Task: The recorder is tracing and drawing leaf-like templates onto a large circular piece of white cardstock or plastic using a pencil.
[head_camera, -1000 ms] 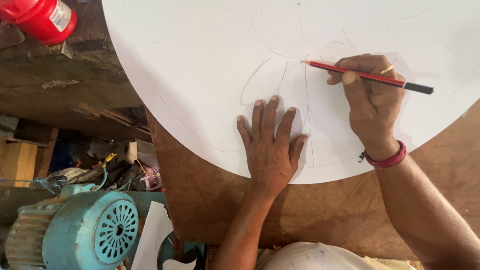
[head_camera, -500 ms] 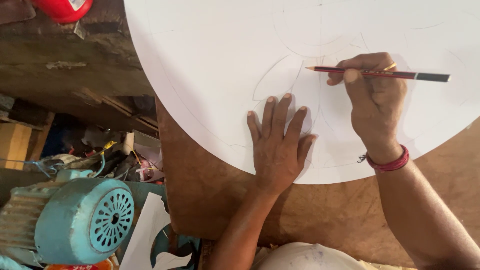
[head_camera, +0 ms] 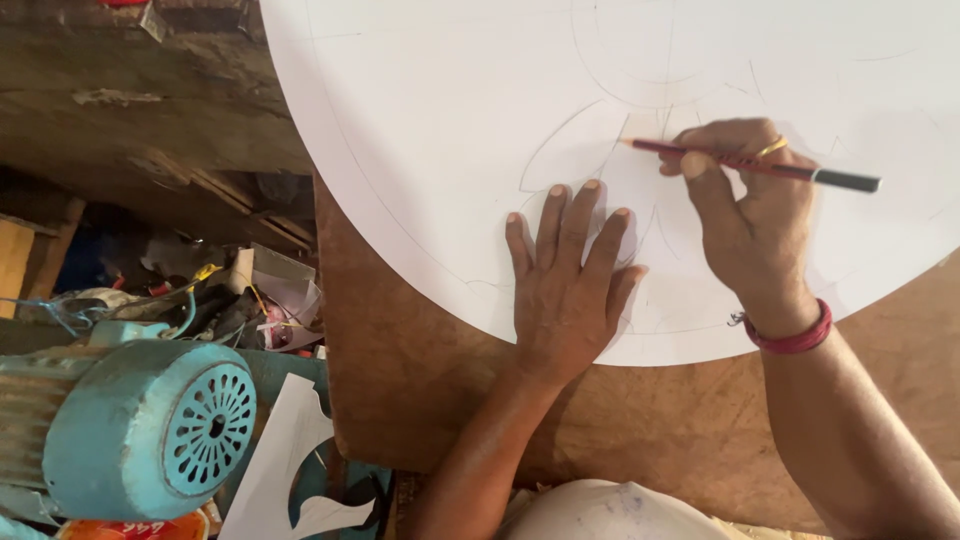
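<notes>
A large white round board (head_camera: 450, 110) lies on a brown wooden tabletop (head_camera: 420, 390), with faint pencil curves drawn across it. My left hand (head_camera: 567, 285) rests flat on the board's near edge, fingers spread, holding nothing. My right hand (head_camera: 745, 215) grips a red pencil with a black end (head_camera: 750, 162); its tip touches the board just above my left fingertips. A red band circles my right wrist and a gold ring sits on one finger.
Left of the table stands a teal electric motor (head_camera: 150, 430) with a vented end cap. A white cut-out template (head_camera: 285, 465) leans beside it. Cluttered tools and wires (head_camera: 215, 300) lie below a rough wooden beam (head_camera: 140, 90).
The view has shifted so the board and hands sit further right. The red container at the top left has left the view. The pencil tip stays near the same curve.
</notes>
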